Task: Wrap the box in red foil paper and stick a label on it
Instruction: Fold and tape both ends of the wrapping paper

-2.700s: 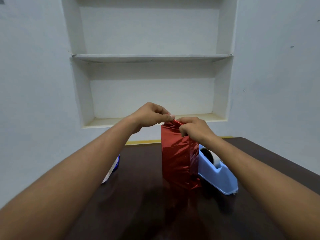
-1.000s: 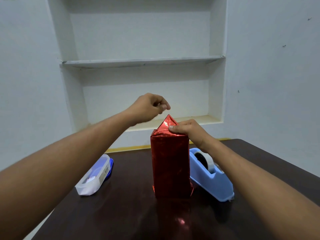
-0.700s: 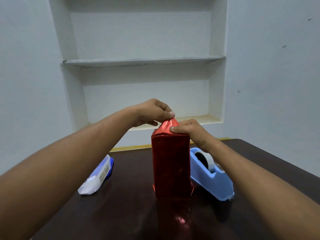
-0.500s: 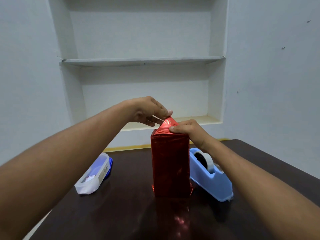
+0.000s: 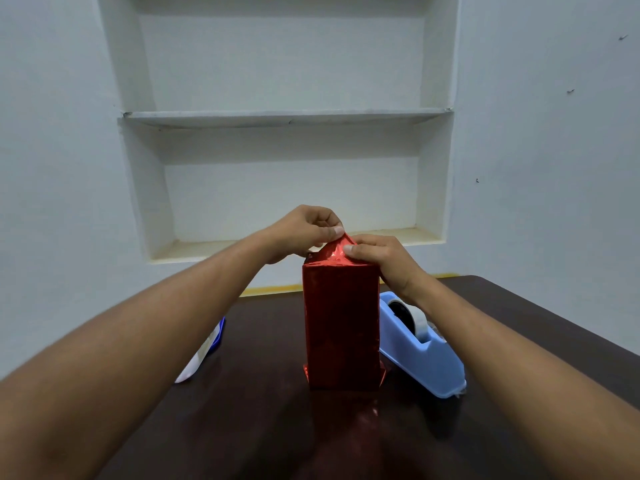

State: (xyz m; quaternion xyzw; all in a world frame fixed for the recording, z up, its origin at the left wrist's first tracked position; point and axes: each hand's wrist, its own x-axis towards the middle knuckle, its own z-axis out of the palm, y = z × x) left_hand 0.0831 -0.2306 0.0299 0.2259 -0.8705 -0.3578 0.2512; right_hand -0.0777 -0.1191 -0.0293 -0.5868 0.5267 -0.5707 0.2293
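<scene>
We are looking at a tall box [image 5: 341, 323] wrapped in shiny red foil paper, and it is standing upright in the middle of the dark table [image 5: 263, 427]. Our left hand [image 5: 304, 233] is pinching the pointed foil flap [image 5: 334, 251] at the top of the box, and our right hand [image 5: 381, 259] is gripping the top right edge with its thumb pressing on the flap. A light blue tape dispenser [image 5: 420, 351] is sitting just beside the box on the right, and a clear plastic container [image 5: 204, 351] is peeking out from behind our left arm.

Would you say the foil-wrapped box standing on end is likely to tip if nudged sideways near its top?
Probably: the foil-wrapped box stands tall on a narrow base. Its glossy foil looks slippery. For now the left hand and right hand steady its top.
</scene>
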